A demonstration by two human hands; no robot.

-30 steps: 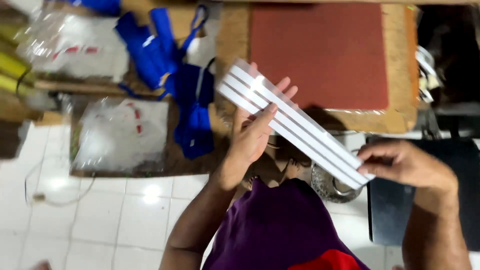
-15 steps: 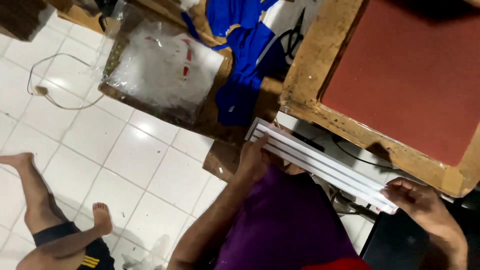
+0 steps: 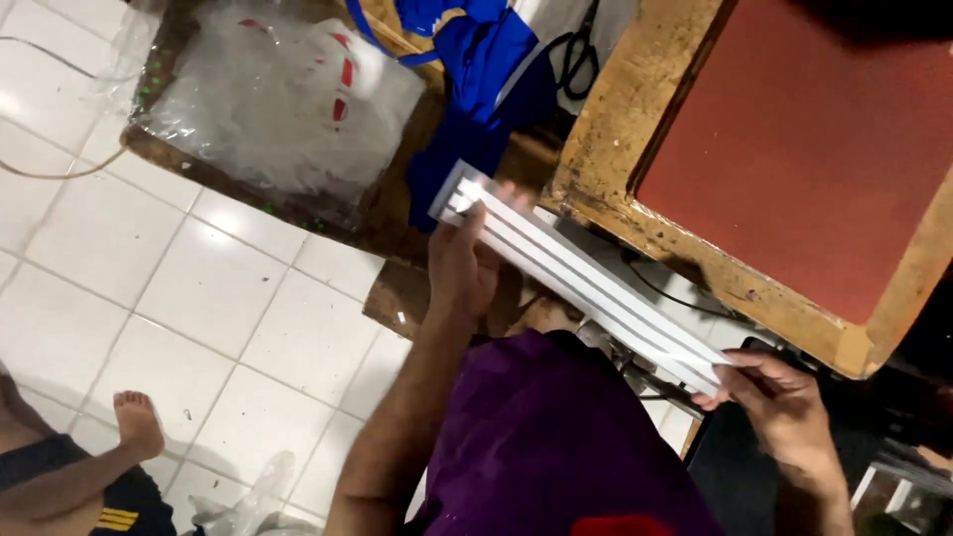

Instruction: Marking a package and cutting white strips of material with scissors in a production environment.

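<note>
Light falls from above and is uneven: the white floor tiles (image 3: 149, 288) shine with soft glare, and the clear plastic bag (image 3: 288, 99) glints. The striped strip (image 3: 586, 288) between the hands is washed out near the left hand (image 3: 462, 263). Right of the right hand (image 3: 784, 407), everything sinks into dark shadow. Slight motion blur softens edges.

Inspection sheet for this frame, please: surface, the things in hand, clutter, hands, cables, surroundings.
Surface: wooden frame with a red pad, worn edges.
Job's things: long white strip with grey lines, held across the body, tilted.
Clutter: clear plastic bag on a wooden board; blue fabric; black scissors.
Grippers: left hand supports the strip's upper end; right hand pinches its lower end.
Cables: thin white wire on the floor; black cable beneath the frame.
Surroundings: white tiled floor; another person's bare foot.
</note>
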